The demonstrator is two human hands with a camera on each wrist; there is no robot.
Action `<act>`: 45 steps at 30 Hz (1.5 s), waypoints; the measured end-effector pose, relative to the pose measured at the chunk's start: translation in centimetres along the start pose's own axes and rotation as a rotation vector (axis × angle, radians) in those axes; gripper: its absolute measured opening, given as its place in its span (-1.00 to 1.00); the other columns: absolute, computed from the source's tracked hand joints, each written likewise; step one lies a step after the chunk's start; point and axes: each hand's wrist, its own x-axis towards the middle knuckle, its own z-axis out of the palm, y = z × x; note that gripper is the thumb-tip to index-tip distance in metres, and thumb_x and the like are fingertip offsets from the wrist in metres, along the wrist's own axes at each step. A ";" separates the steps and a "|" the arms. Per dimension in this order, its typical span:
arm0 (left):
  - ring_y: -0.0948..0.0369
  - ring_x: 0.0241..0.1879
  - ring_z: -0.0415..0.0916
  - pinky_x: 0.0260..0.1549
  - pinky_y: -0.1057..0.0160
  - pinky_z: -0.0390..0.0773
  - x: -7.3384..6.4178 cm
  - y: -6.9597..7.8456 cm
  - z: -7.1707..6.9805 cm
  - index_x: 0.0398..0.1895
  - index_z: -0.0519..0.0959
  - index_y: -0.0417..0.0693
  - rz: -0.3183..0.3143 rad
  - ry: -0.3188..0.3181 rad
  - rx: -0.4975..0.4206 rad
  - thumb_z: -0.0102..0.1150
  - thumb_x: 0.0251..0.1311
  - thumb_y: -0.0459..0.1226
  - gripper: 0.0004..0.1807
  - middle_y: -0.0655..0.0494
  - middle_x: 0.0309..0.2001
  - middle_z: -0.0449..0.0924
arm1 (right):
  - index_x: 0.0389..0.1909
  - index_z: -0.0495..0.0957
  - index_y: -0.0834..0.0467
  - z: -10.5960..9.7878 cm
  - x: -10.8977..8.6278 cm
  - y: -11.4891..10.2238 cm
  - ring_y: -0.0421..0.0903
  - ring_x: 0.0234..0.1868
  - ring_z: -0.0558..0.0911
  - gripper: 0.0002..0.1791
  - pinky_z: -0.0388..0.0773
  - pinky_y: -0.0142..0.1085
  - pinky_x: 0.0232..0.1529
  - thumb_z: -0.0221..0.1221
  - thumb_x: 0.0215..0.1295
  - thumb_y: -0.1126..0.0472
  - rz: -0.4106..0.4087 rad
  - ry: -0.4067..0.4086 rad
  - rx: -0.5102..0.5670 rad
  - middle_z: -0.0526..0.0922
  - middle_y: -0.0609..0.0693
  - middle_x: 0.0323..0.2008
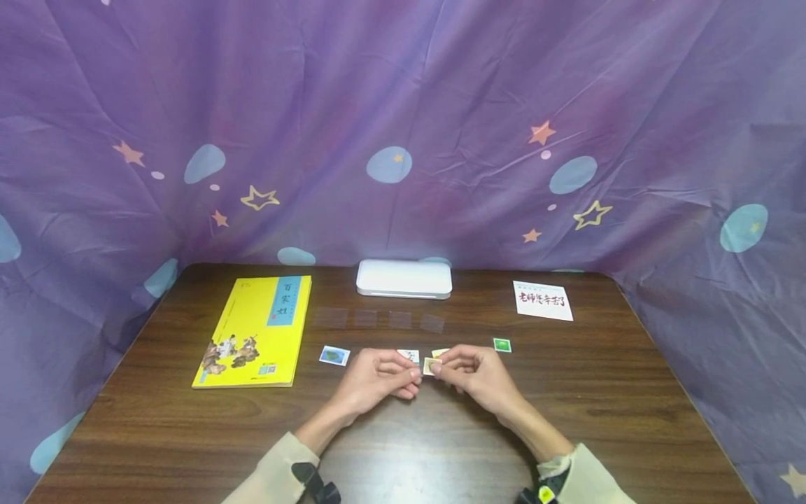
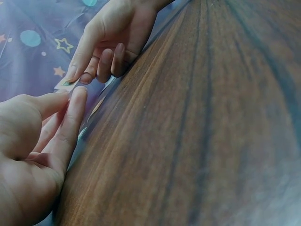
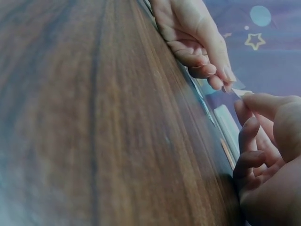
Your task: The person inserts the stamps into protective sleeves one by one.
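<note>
My right hand (image 1: 480,378) pinches a small stamp (image 1: 431,366) between thumb and fingertip, to that hand's left, over the middle of the worktop (image 1: 403,448). My left hand (image 1: 378,381) pinches a clear film (image 3: 240,84) just beside it. Toward the far edge, 4 clear squares (image 1: 365,318) lie before a white case (image 1: 404,278), its inside hidden.
</note>
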 end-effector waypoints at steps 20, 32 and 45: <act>0.15 -0.33 0.85 -0.15 0.16 0.93 -0.1 0.3 -0.1 0.00 0.72 -0.37 -0.014 -0.022 0.022 0.42 0.40 -0.34 -0.75 -0.33 -0.13 0.83 | -0.12 0.76 0.11 -0.2 0.0 0.1 -0.20 -0.53 0.60 -0.73 0.62 -0.43 -0.57 0.52 0.33 0.03 -0.028 -0.023 -0.022 0.86 0.15 -0.28; 0.16 -0.29 0.83 -0.12 0.14 0.93 0.0 0.1 0.0 0.05 0.70 -0.36 0.016 -0.017 0.014 0.40 0.43 -0.31 -0.72 -0.36 -0.11 0.81 | -0.06 0.73 0.20 0.1 0.0 0.1 -0.20 -0.54 0.61 -0.69 0.66 -0.42 -0.54 0.50 0.36 0.08 -0.012 -0.047 0.035 0.88 0.14 -0.23; 0.01 -0.22 0.88 -0.11 0.04 0.93 0.1 -0.1 -0.1 0.14 0.64 -0.39 0.028 -0.047 -0.026 0.36 0.48 -0.30 -0.67 -0.37 -0.05 0.81 | -0.10 0.74 0.17 0.1 -0.1 0.4 -0.23 -0.59 0.59 -0.72 0.61 -0.44 -0.55 0.48 0.38 0.06 -0.028 -0.121 0.028 0.91 0.04 -0.23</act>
